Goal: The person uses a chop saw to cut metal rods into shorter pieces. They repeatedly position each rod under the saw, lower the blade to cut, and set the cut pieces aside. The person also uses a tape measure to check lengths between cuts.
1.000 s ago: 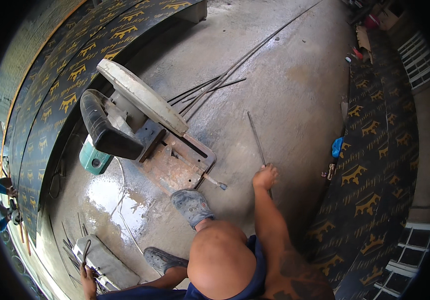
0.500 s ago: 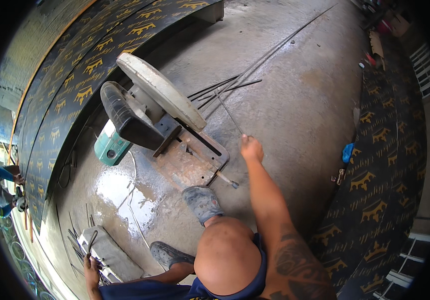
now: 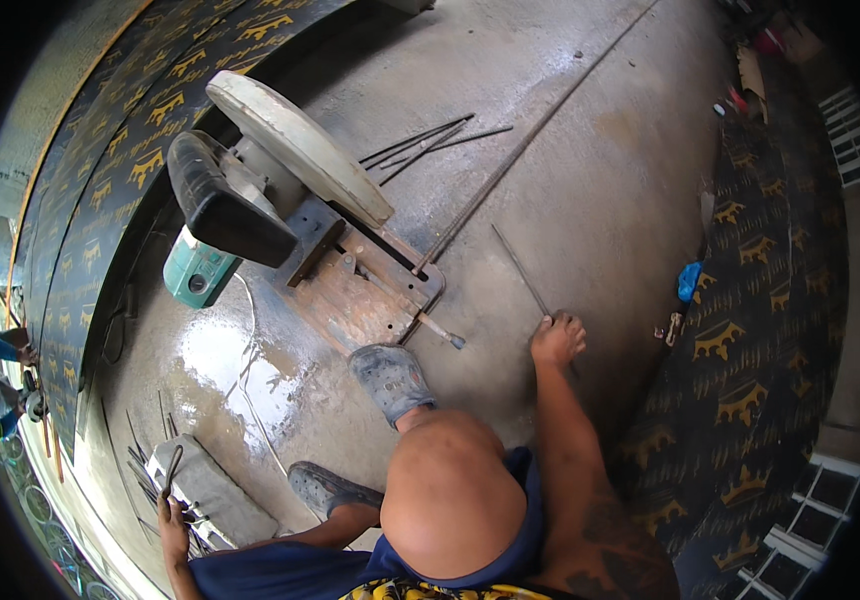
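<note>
My right hand (image 3: 558,340) is closed round a short thin steel rod (image 3: 518,262), held to the right of the saw with its far end pointing up and left. At the lower left, my left hand (image 3: 175,532) grips a dark bent rod (image 3: 172,468) with a looped end, beside a grey block (image 3: 215,490). Between my hands stands a cut-off saw (image 3: 300,150) with a pale round guard, black handle and teal motor. My shoe (image 3: 390,382) touches its rusty base (image 3: 355,310).
A long steel bar (image 3: 540,125) runs from the saw's base to the far right. Several short rods (image 3: 430,150) lie beyond the saw. Black printed boards (image 3: 750,350) flank the floor on the right. A cable (image 3: 255,400) trails at left; another person (image 3: 5,370) is at the far left.
My right hand has moved right and toward me with the thin rod, away from the saw and the long bar. My left hand keeps its hold. The view has shifted slightly.
</note>
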Motion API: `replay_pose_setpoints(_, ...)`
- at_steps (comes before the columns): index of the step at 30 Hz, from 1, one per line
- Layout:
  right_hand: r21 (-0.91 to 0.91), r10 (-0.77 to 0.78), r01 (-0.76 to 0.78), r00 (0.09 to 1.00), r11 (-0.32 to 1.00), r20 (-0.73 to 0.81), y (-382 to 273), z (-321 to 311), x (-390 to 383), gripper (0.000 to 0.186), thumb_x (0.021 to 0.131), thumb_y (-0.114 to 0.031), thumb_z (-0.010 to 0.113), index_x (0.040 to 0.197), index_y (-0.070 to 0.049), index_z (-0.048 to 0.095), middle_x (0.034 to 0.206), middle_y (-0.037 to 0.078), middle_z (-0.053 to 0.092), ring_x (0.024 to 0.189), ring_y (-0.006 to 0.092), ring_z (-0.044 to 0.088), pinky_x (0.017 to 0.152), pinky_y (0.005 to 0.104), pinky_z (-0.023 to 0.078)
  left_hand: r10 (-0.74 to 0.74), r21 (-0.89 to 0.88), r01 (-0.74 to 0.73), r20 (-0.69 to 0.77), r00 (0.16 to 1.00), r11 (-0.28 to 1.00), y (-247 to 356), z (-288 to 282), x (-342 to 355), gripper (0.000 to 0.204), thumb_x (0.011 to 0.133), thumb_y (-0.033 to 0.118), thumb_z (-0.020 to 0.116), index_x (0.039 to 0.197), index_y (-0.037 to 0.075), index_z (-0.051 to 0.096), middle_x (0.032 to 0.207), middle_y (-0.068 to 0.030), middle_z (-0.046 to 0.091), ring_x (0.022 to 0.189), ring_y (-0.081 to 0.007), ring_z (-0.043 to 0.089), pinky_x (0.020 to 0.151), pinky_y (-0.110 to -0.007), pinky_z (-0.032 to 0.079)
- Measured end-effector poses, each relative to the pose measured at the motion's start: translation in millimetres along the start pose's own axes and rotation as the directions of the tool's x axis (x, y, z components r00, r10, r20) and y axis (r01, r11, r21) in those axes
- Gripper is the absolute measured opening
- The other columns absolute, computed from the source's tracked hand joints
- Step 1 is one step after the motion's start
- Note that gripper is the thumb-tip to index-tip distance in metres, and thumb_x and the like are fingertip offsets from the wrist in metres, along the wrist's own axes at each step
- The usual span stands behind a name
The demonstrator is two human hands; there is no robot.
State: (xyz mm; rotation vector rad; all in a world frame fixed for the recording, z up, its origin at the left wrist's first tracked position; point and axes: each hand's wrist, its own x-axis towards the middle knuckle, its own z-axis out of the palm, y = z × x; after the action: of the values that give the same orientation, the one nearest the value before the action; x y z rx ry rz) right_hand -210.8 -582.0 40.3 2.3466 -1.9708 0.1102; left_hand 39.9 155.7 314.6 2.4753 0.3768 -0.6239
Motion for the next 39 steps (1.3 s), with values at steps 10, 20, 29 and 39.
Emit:
replay_pose_setpoints(10, 0.654, -0.218, -0.353, 0.748, 0.669, 0.627, -244, 29, 59, 0.047, 0.099, -0.036, 0.064, 0.123, 0.004, 0.067, 0.127, 0.028, 0.067, 0.119, 0.0403, 0.064, 0.101, 0.0434, 0.048, 0.031, 0.037, -0.033, 0.076, 0.997, 0.999, 15, 3, -13, 0.047, 0.109, 0.025, 0.052, 0.146, -0.003, 0.043, 0.095, -0.0077, 0.062, 0.080, -0.0128, 0.056, 0.070, -0.028, 0.048)
replay_pose_setpoints(20, 0.549, -0.430, -0.751, 0.387, 0.367, 0.816, -121, -83, -30, 0.027, 0.096, -0.029, 0.074, 0.101, -0.005, 0.062, 0.076, 0.000, 0.054, 0.056, 0.0078, 0.045, 0.045, 0.0237, 0.036, 0.469, 0.101, -0.529, 0.347, 0.812, 0.842, 211, 105, -87, 0.043, 0.095, 0.018, 0.070, 0.131, -0.003, 0.061, 0.121, -0.0226, 0.068, 0.112, -0.0340, 0.067, 0.100, -0.041, 0.051)
replay_pose_setpoints(29, 0.770, -0.774, -0.276, -0.487, 0.575, 0.404, -174, -141, -139, 0.035, 0.101, -0.035, 0.063, 0.118, -0.004, 0.065, 0.099, 0.006, 0.066, 0.083, 0.0147, 0.061, 0.068, 0.0319, 0.051, 0.167, 0.371, -0.415, 0.545, 0.822, 0.831, 374, 347, -34, 0.066, 0.097, 0.056, 0.060, 0.126, -0.003, 0.066, 0.125, -0.0257, 0.069, 0.117, -0.0416, 0.065, 0.103, -0.047, 0.050)
replay_pose_setpoints(39, 0.770, -0.660, -0.223, -0.682, 0.598, 0.315, -177, -131, -134, 0.053, 0.105, -0.043, 0.056, 0.133, 0.000, 0.065, 0.116, 0.006, 0.073, 0.095, 0.0141, 0.064, 0.085, 0.0301, 0.051, 0.302, 0.525, -0.366, 0.208, 0.930, 0.768, 185, 220, 97, 0.059, 0.102, 0.060, 0.049, 0.095, 0.007, 0.075, 0.099, -0.0228, 0.074, 0.096, -0.0416, 0.070, 0.085, -0.050, 0.054)
